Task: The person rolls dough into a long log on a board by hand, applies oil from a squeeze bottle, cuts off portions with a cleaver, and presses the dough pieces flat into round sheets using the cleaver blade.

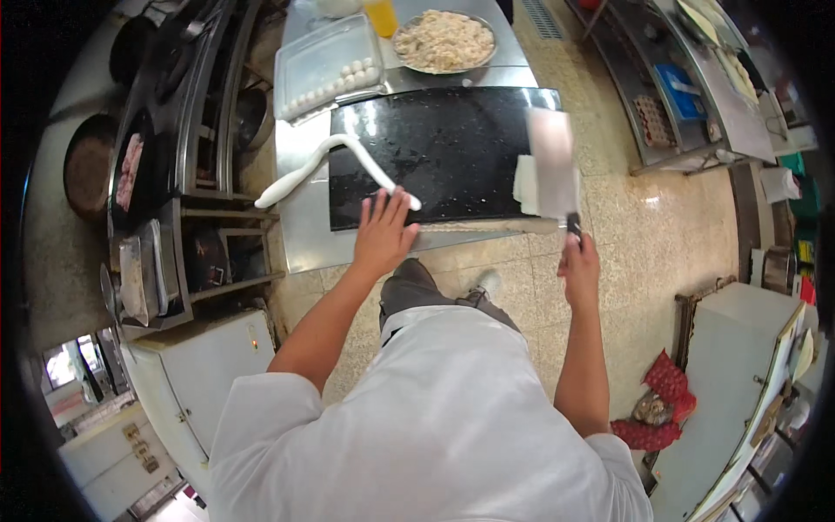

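A long white dough rope runs bent from the steel tabletop onto a black board. My left hand lies at the board's near edge, fingers spread, its fingertips at the right end of the rope. In my right hand is the dark handle of a wide-bladed cleaver, slightly blurred. The blade is over the board's right edge, above a folded white cloth that it partly hides. Small white dough balls line one side of a clear plastic tray behind the board.
A large bowl of pale chopped filling and a yellow container stand at the table's far end. A stove with pans is on the left. Steel shelving and red mesh sacks are on the right.
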The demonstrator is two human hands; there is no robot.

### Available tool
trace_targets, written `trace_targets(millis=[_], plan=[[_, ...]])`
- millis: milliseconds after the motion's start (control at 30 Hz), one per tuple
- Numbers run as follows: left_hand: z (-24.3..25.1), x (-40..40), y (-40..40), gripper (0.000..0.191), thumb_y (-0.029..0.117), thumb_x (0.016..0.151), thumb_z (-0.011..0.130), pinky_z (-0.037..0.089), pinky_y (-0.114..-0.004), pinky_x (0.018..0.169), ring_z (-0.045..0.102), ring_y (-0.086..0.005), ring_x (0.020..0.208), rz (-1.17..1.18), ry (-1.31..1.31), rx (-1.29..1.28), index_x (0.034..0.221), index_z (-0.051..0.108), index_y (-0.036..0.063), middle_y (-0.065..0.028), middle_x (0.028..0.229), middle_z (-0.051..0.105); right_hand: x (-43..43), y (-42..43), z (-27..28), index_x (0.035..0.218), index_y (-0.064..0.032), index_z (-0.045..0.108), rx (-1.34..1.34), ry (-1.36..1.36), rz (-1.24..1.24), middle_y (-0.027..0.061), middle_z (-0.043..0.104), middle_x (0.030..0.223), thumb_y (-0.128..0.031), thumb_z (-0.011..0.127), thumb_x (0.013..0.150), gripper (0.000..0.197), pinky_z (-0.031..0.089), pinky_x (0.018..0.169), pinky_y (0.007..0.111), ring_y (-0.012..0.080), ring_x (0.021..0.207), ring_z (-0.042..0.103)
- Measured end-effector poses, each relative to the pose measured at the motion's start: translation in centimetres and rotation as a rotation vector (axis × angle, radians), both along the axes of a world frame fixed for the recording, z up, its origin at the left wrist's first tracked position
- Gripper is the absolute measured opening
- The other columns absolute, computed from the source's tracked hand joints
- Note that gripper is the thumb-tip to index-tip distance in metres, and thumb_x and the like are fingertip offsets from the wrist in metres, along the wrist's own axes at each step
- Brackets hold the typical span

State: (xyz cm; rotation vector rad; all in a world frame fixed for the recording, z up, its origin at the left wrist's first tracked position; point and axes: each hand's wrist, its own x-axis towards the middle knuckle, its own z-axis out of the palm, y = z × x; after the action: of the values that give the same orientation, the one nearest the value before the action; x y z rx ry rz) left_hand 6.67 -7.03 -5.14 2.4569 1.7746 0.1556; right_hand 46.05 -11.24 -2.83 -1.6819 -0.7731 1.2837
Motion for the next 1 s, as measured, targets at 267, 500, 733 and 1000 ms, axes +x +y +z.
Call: trace_targets(millis=[267,500,733,1000], plan=[[-0.5,5.6,14.4,0.061,0.049,0.106,0.040,0.014,-0.061,0.124,0.022,-0.0393,0.155,-0.148,0.008,0.030,0.156,0.042,0.0153,-0.0117,0.167,0.029,-3.5,-3.0,1.3,0.102,-0.0078,0.054,0.176,0.184,-0.077,0.0030,0.056,0.080,-0.029,0.061,0.103,0.023,0.050,0.059,0.030,0.0131,0.065,0.057],[-0.6,4.7,15.6,0.054,0.043,0.105,0.046,0.019,-0.062,0.121,0.029,-0.0377,0.152,-0.443,-0.015,0.169,0.150,0.051,0.0134,-0.0118,0.163,0.037,-9.6,-2.9,-1.2,0.094,-0.0107,0.054,-0.165,0.501,-0.504,0.0033,0.052,0.066,-0.040,0.054,0.105,0.031,0.044,0.045,0.032,0.0146,0.049,0.051],[2.4,-4.2,8.0,0.044,0.032,0.097,0.064,0.035,-0.059,0.113,0.044,-0.0359,0.140,-0.457,-0.135,0.048,0.138,0.063,0.0176,-0.0157,0.143,0.053,-15.8,-4.4,3.2,0.092,-0.0024,0.055,0.361,1.351,-0.235,0.0070,0.052,0.058,-0.052,0.032,0.107,0.056,0.050,0.044,0.037,0.0188,0.040,0.052],[2.9,-1.0,11.7,0.034,0.043,0.092,0.070,0.055,-0.050,0.070,0.069,-0.0365,0.084,-0.348,-0.290,-0.185,0.096,0.065,0.0095,-0.0151,0.090,0.066,-20.1,-3.2,5.1,0.093,-0.0014,0.054,0.420,1.445,-0.088,0.0079,0.052,0.060,-0.049,0.029,0.108,0.056,0.052,0.048,0.039,0.0198,0.043,0.054]])
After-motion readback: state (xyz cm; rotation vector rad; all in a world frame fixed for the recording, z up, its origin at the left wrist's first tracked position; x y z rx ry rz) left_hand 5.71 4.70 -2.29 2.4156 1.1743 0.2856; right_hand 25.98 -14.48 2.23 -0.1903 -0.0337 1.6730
